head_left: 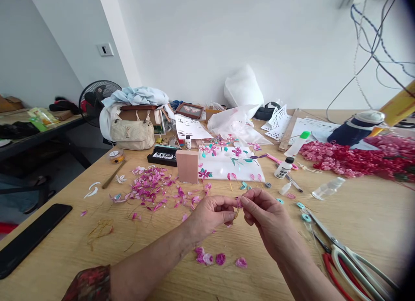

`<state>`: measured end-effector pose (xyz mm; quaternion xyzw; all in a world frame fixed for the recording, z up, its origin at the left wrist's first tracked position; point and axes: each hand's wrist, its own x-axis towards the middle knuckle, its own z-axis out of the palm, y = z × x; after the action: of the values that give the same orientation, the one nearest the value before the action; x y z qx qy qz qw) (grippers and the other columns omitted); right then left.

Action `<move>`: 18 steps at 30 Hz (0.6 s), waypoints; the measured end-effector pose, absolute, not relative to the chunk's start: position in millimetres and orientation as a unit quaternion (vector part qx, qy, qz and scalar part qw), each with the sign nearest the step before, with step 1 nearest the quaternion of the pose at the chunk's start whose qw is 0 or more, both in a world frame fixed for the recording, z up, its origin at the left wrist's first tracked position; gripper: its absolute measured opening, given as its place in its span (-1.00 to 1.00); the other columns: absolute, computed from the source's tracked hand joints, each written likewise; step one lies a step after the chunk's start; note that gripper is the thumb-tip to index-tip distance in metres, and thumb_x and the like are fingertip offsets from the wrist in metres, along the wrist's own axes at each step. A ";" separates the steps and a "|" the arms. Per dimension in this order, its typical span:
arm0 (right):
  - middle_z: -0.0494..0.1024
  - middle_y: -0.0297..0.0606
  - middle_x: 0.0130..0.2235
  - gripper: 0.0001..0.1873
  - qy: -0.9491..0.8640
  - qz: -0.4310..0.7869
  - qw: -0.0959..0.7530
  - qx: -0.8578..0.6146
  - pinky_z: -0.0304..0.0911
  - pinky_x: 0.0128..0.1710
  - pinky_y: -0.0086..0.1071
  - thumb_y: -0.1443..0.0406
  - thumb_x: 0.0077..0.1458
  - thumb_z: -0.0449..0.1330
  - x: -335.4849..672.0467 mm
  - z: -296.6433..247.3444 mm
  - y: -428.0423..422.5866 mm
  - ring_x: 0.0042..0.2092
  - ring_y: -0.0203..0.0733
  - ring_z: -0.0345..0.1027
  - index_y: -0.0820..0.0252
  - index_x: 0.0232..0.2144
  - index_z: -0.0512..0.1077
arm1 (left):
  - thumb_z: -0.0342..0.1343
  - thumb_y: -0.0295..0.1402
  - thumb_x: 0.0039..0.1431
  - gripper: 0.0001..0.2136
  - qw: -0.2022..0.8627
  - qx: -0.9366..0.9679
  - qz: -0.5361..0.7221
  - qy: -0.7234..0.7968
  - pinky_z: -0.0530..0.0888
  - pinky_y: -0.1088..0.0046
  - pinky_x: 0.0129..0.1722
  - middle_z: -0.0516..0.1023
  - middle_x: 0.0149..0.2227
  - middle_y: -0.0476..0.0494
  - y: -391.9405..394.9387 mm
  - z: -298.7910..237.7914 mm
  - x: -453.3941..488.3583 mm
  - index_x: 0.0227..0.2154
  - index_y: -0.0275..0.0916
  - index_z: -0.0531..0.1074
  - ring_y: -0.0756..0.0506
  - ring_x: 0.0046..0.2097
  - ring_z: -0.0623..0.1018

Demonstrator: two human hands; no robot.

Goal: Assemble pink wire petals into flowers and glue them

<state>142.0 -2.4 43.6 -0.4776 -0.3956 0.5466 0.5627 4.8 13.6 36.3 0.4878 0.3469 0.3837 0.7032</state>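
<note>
My left hand [210,214] and my right hand [267,216] meet above the wooden table [356,214], fingers pinched together on a tiny pink petal piece with a thin wire [238,206]. Both hands are closed on it. Below my hands lie a few small pink paper flowers [220,258]. A scatter of loose pink petals [152,190] covers the table to the left. Behind my hands stands a white card decorated with pink flowers and teal leaves [231,162], propped by a wooden block [187,166].
Scissors [343,251] and red-handled pliers lie at the right. A glue bottle [284,167], a clear bottle [328,189] and a heap of red-pink flowers [359,158] sit behind. A black phone [30,238] lies at the left edge; a beige bag [132,134] and fan [97,97] stand at the back.
</note>
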 end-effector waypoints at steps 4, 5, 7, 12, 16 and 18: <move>0.28 -0.49 -0.62 -0.71 -0.380 0.541 0.580 -0.476 -0.01 -0.64 -0.51 0.21 -0.24 0.33 140.4 44.6 -2.9 -0.62 -0.44 0.07 0.19 -0.53 0.30 | 0.21 -0.39 -0.17 -0.73 0.706 0.501 0.375 0.332 0.28 0.50 -0.43 0.32 -0.54 0.02 13.9 35.3 3.8 -0.30 -0.27 0.51 0.08 -0.49 0.33; 0.29 -0.49 -0.60 -0.71 -0.379 0.536 0.584 -0.477 0.00 -0.65 -0.51 0.21 -0.25 0.33 140.3 44.1 -2.9 -0.62 -0.44 0.08 0.18 -0.52 0.30 | 0.20 -0.38 -0.15 -0.74 0.703 0.510 0.371 0.330 0.29 0.49 -0.42 0.34 -0.51 0.00 13.9 36.0 2.7 -0.30 -0.27 0.51 0.07 -0.48 0.34; 0.30 -0.49 -0.57 -0.72 -0.383 0.526 0.589 -0.479 0.02 -0.65 -0.51 0.22 -0.24 0.33 140.2 42.4 -2.6 -0.62 -0.45 0.10 0.18 -0.50 0.30 | 0.16 -0.35 -0.09 -0.77 0.696 0.530 0.363 0.321 0.31 0.48 -0.39 0.37 -0.44 -0.04 13.5 38.4 0.1 -0.31 -0.28 0.50 0.05 -0.44 0.37; 0.32 -0.48 -0.57 -0.76 -0.413 0.502 0.595 -0.472 0.05 -0.65 -0.54 0.25 -0.20 0.31 138.1 39.6 -2.0 -0.61 -0.46 0.12 0.17 -0.50 0.31 | 0.08 -0.28 0.03 -0.78 0.695 0.537 0.376 0.295 0.33 0.47 -0.34 0.41 -0.45 -0.09 12.4 40.8 -2.7 -0.33 -0.31 0.49 0.01 -0.38 0.40; 0.32 -0.47 -0.55 -0.75 -0.416 0.500 0.598 -0.468 0.08 -0.67 -0.55 0.26 -0.22 0.32 133.9 41.5 -2.7 -0.61 -0.46 0.15 0.18 -0.51 0.30 | 0.15 -0.33 -0.05 -0.84 0.687 0.502 0.403 0.338 0.30 0.50 -0.41 0.42 -0.54 -0.05 12.6 37.3 1.4 -0.43 -0.32 0.49 0.05 -0.47 0.37; 0.33 -0.46 -0.54 -0.75 -0.411 0.506 0.597 -0.467 0.09 -0.67 -0.54 0.27 -0.22 0.32 132.3 42.9 -3.5 -0.60 -0.46 0.16 0.17 -0.52 0.30 | 0.16 -0.35 -0.07 -0.88 0.681 0.497 0.409 0.349 0.29 0.52 -0.43 0.41 -0.56 -0.02 12.7 37.0 2.7 -0.47 -0.31 0.49 0.06 -0.48 0.35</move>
<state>132.3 -3.5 42.9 -0.4671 -0.4112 0.5060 0.5972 2.7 12.7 37.0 0.4965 0.3490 0.4095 0.6812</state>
